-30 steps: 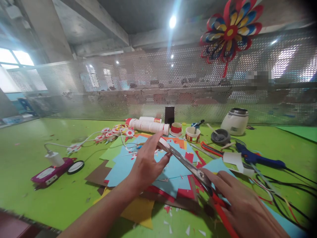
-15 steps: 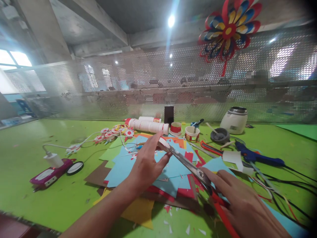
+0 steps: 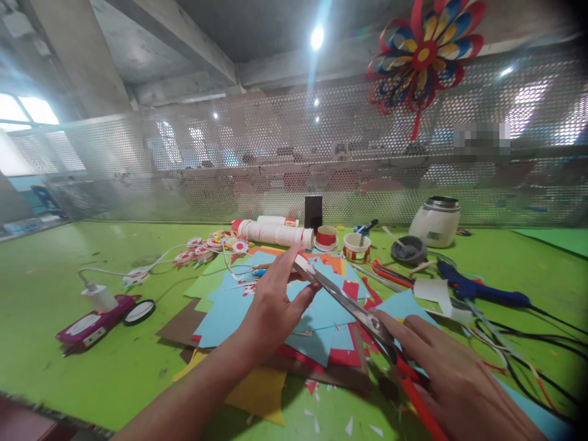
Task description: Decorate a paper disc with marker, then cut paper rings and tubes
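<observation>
My right hand [image 3: 452, 373] is wrapped round the red handles of a pair of scissors [image 3: 351, 305], whose long metal blades point up and left. At their tips, a small white paper piece [image 3: 303, 263] is pinched between the fingers and thumb of my left hand [image 3: 275, 300]. The blades look nearly closed at the paper; the cut itself is too small to make out. Below both hands lies a heap of light blue paper sheets [image 3: 229, 315], with red, brown and yellow sheets under them and small scraps about.
A stack of paper cups [image 3: 275, 234] lies behind the sheets, near a cup [image 3: 356, 248] holding a brush. On the right are a blue glue gun [image 3: 487, 291], black cables, a red cutter [image 3: 390, 274] and a white jar [image 3: 435, 223]. A purple power strip [image 3: 94, 324] sits left.
The white paper piece has tilted slightly at the scissor tips, and the blades look a little closer together. Both hands stay almost in place.
</observation>
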Motion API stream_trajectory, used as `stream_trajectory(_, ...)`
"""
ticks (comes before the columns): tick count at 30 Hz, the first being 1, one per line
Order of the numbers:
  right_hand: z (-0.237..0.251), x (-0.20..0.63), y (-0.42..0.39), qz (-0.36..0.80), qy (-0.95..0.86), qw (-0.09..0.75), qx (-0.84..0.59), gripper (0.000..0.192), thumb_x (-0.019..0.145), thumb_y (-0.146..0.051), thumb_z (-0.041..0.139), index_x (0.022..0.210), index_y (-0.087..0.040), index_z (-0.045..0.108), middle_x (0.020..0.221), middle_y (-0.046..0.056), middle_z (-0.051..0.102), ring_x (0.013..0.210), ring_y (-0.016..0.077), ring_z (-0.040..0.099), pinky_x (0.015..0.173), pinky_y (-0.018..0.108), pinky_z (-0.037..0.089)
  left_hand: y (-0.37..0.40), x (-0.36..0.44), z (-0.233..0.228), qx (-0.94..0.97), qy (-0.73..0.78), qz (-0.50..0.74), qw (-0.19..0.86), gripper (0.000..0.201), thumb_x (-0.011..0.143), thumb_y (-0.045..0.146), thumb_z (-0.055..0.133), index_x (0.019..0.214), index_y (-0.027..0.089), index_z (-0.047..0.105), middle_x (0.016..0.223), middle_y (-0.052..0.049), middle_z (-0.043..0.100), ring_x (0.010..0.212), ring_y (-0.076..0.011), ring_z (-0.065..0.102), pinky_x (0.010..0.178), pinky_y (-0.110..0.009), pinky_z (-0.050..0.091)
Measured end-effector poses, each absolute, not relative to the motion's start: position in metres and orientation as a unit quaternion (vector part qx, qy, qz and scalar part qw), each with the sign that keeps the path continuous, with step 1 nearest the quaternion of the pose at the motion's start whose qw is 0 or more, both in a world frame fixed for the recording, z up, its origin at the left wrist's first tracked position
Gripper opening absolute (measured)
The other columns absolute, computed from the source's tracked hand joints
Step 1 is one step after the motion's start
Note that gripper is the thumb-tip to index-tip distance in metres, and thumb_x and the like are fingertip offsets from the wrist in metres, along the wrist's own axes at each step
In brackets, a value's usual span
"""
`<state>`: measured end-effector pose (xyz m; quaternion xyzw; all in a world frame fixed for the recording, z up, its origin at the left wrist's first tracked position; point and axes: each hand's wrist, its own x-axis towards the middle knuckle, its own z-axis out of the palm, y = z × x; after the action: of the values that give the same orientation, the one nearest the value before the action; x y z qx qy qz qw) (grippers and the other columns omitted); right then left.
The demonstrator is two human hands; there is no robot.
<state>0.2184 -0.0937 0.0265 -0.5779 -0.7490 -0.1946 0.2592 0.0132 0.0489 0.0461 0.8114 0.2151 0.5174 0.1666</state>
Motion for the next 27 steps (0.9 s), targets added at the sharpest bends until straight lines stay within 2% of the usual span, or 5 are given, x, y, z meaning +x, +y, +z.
stream_trajectory(5, 0.0275, 0.219, -0.0937, -0.219, -0.756, 0.265, -0.557, 0.038, 0.089, -0.019, 0.042, 0.123, -0.015, 0.055, 0.079, 0.007, 0.065, 0.061, 0.0169, 0.064, 0.051, 0.026, 0.053, 0.0477, 0.0133, 0.0465, 0.81, 0.196, 0.517, 0.195, 0.056, 0.086, 0.022, 0.059, 0.138, 0.021, 0.039, 0.129, -0.012, 0.055, 0.104, -0.0185, 0.062, 0.089, -0.035, 0.057)
stream_trajectory(15, 0.0251, 0.2183, -0.0962, -0.206, -0.75, 0.262, -0.571, 0.04, 0.09, -0.021, 0.041, 0.128, -0.019, 0.053, 0.086, 0.008, 0.066, 0.069, 0.0189, 0.066, 0.054, 0.027, 0.052, 0.0469, 0.0142, 0.0418, 0.794, 0.2, 0.525, 0.234, 0.057, 0.085, 0.026, 0.061, 0.138, 0.023, 0.039, 0.128, -0.011, 0.056, 0.102, -0.0178, 0.063, 0.091, -0.037, 0.057)
stream_trajectory(20, 0.023, 0.2199, -0.0959, -0.225, -0.756, 0.266, -0.554, 0.037, 0.091, -0.023, 0.04, 0.126, -0.018, 0.051, 0.078, 0.005, 0.062, 0.061, 0.0169, 0.063, 0.051, 0.026, 0.051, 0.0476, 0.0144, 0.0423, 0.792, 0.205, 0.525, 0.233, 0.057, 0.085, 0.027, 0.061, 0.138, 0.022, 0.04, 0.127, -0.011, 0.057, 0.099, -0.0172, 0.063, 0.09, -0.036, 0.057)
stream_trajectory(27, 0.0191, 0.2217, -0.0954, -0.212, -0.762, 0.251, -0.558, 0.04, 0.09, -0.022, 0.043, 0.13, -0.015, 0.046, 0.078, 0.004, 0.059, 0.062, 0.0158, 0.061, 0.053, 0.026, 0.051, 0.0478, 0.016, 0.0426, 0.79, 0.205, 0.531, 0.227, 0.057, 0.084, 0.027, 0.062, 0.137, 0.022, 0.041, 0.127, -0.011, 0.057, 0.099, -0.0174, 0.063, 0.09, -0.036, 0.057)
